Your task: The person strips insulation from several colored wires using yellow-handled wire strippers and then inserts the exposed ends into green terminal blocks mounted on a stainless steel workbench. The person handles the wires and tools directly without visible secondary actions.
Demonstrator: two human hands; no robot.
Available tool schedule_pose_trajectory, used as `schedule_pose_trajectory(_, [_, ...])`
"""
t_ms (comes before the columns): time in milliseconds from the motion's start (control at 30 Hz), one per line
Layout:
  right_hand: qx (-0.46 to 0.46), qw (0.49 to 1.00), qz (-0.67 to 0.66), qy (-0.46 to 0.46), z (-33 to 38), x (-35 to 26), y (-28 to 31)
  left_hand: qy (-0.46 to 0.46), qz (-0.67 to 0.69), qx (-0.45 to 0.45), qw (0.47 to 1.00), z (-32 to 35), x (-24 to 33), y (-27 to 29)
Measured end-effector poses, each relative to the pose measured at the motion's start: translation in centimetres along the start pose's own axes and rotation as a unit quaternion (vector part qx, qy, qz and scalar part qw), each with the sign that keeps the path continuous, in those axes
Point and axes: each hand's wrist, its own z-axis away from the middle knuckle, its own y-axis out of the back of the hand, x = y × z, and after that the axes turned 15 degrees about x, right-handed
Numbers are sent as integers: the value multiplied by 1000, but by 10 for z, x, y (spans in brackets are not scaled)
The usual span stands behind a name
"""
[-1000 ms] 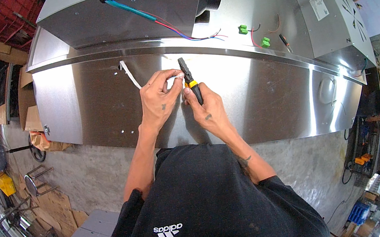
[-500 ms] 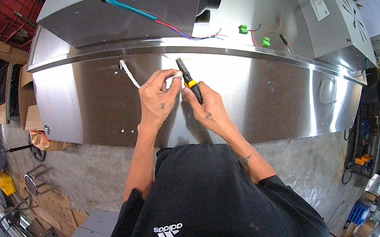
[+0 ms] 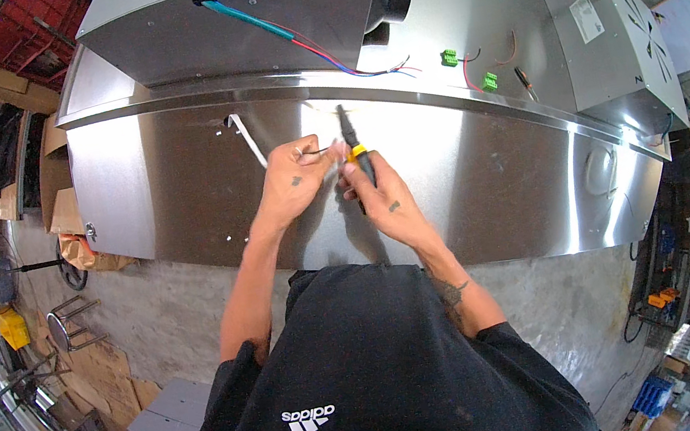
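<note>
A white cable comes out of the steel panel and runs to my left hand. Thumb and forefinger pinch its end, where a thin dark strand shows toward the right hand. My right hand is wrapped round pliers with black-and-yellow handles, their dark jaws pointing away from me. The right thumb and fingertips are close to the left fingertips, and blur hides whether they touch the cable end. Small white scraps lie on the panel left of my hands.
A steel bench spans the view, with a raised ledge behind. On it stand a grey metal housing with coloured wires, green terminal connectors, a small screwdriver and a grey vented box. A stool stands at left.
The pliers no longer overlap the cable end; my left fingertips now hold a thin dark strand beside them. The right fingers have come in toward the left ones. The view has shifted slightly.
</note>
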Motion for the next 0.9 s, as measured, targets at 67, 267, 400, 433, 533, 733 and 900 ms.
schedule_pose_trajectory(67, [37, 999, -19, -35, 1, -1, -4, 27, -12, 36, 999, -1, -10, -4])
schedule_pose_trajectory(267, [83, 995, 48, 30, -6, 3, -2, 111, 37, 17, 993, -4, -7, -5])
schedule_pose_trajectory(400, [32, 999, 13, 5, -12, -31, 4, 97, 21, 5, 995, -3, -3, 0])
schedule_pose_trajectory(433, [34, 999, -14, 25, -16, -29, 2, 98, 14, -5, 995, -4, -5, 2])
schedule_pose_trajectory(533, [35, 996, -55, 62, -24, -23, -3, 23, -43, -3, 999, -5, -10, 3])
schedule_pose_trajectory(733, [20, 995, -71, 73, -23, -31, -9, -13, -23, 3, 1000, 7, 7, 2])
schedule_pose_trajectory(900, [25, 998, -61, 16, -25, -33, -4, -54, 30, 0, 998, 11, 7, 1])
